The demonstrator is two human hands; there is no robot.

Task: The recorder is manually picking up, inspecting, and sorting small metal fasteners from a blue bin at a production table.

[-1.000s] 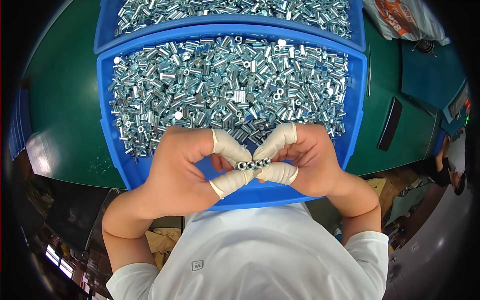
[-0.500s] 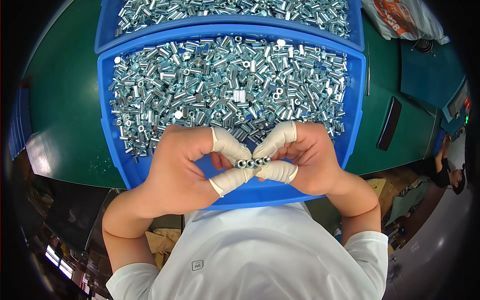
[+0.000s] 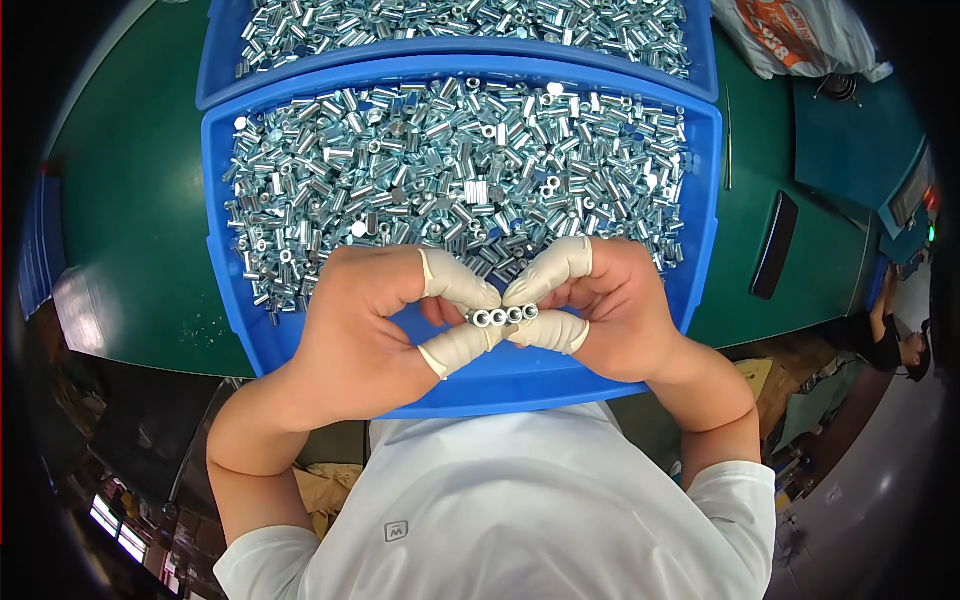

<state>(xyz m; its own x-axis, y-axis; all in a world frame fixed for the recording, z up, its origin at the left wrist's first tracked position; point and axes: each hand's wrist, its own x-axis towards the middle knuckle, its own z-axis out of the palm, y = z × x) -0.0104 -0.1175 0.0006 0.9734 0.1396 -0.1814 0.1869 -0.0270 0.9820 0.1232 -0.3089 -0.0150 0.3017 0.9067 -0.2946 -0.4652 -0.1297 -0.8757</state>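
Sleeves (image 3: 506,316), four abreast, sit above the near part of the blue bin (image 3: 460,67), ends brighter than moments ago. Left hand (image 3: 350,325) and right hand (image 3: 628,312) pinch them, thumbs and fingers closed, seemingly steadying them.

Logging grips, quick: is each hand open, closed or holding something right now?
Left hand: closed, thumb and finger pinching the left part of a row of metal tubes.
Right hand: closed, pinching the right part of that row.
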